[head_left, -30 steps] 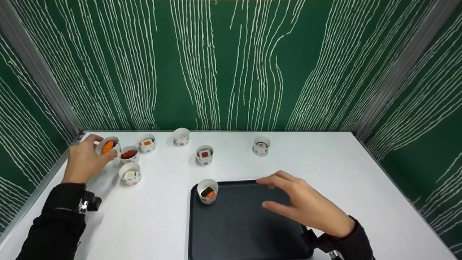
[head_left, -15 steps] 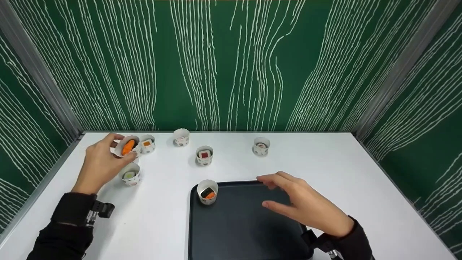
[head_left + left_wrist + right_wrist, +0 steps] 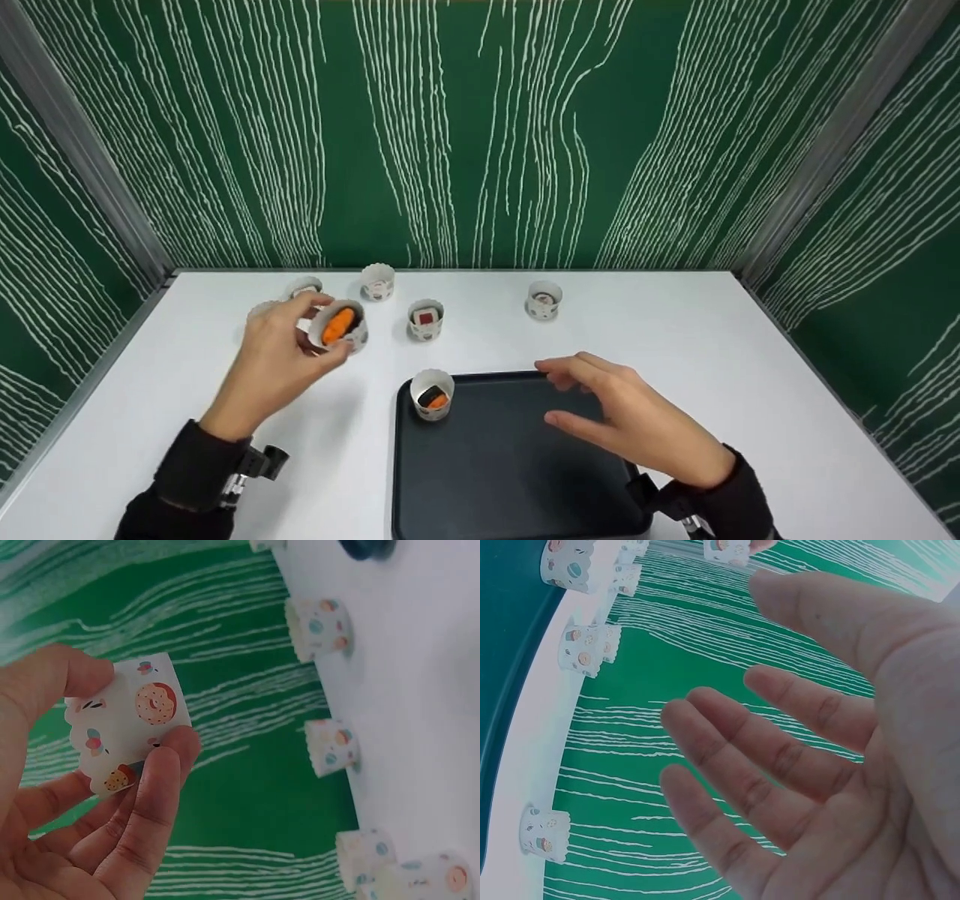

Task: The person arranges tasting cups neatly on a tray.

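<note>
Now the left hand (image 3: 289,352) is curled round a white paper cup (image 3: 124,724) with a wavy rim and doughnut pictures, gripping it between thumb and fingers. Inside that cup sits a long, bright orange lump (image 3: 339,326). The cup is up in the air, left of the flat, dark tray (image 3: 517,465). At the tray's right side is the right hand (image 3: 630,412), fingers loose, thumb well apart from them, with nothing in it. Another white paper cup (image 3: 430,381) stands on the tray's back left corner.
</note>
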`<state>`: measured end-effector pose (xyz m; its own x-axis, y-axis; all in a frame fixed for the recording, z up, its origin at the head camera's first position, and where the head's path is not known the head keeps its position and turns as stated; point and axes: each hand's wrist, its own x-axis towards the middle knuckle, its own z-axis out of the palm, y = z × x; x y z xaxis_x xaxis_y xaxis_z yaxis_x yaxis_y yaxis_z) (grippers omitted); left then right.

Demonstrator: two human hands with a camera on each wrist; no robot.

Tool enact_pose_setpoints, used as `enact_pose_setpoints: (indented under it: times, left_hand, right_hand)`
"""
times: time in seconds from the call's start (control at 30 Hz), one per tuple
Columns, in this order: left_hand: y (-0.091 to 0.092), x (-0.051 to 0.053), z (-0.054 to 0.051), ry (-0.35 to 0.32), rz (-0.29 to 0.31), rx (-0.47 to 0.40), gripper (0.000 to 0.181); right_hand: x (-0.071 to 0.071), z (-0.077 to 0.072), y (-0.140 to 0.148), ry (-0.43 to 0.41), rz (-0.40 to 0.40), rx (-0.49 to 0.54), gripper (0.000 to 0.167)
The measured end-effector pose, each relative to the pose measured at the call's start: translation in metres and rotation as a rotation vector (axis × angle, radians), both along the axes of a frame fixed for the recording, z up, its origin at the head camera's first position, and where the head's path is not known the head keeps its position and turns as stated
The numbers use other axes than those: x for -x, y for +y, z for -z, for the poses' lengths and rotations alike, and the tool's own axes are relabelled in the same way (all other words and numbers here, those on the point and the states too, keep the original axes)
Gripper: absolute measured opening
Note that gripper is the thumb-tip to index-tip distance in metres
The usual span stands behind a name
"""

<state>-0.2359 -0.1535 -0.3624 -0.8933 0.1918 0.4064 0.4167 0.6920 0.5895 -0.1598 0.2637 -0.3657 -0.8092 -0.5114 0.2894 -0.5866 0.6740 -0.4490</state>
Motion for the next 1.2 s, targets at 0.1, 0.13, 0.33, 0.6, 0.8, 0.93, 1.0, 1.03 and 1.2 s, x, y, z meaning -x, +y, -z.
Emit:
enact_pose_setpoints:
  times: [0.1,0.13,0.33,0.6,0.8,0.93,1.0,1.03,1.2]
  left_hand:
    - [0.017,-0.012,0.0,-0.009,0.051,-0.007,0.051]
    - [0.022,-0.017,0.0,-0.011,0.074,-0.015,0.051]
    - [0.056,-0.04,0.001,0.037,0.211,-0.045,0.05]
    - [0.09,-0.057,0.006,0.022,0.335,-0.061,0.05]
    - [0.105,-0.062,0.009,-0.025,0.383,-0.07,0.048]
    - [0.111,-0.064,0.013,-0.038,0.4,-0.071,0.048]
    - [0.114,-0.065,0.015,-0.043,0.412,-0.074,0.048]
    - [0.115,-0.066,0.016,-0.044,0.418,-0.073,0.048]
    - [0.122,-0.067,0.023,-0.012,0.423,-0.052,0.048]
  right_hand:
    - [0.0,0.001,-0.001,0.011,-0.005,0.006,0.047]
    - [0.0,0.001,-0.001,0.012,-0.005,0.008,0.047]
    - [0.001,0.001,-0.003,0.032,-0.019,0.015,0.046]
    - [0.002,0.002,-0.003,0.017,-0.026,0.018,0.046]
    - [0.001,0.001,-0.004,-0.007,-0.02,0.014,0.046]
    - [0.001,0.002,-0.006,-0.014,-0.026,0.023,0.045]
    - [0.001,0.002,-0.007,-0.023,-0.03,0.03,0.044]
    - [0.001,0.003,-0.007,-0.026,-0.033,0.032,0.044]
    - [0.001,0.006,-0.011,-0.016,-0.057,0.037,0.041]
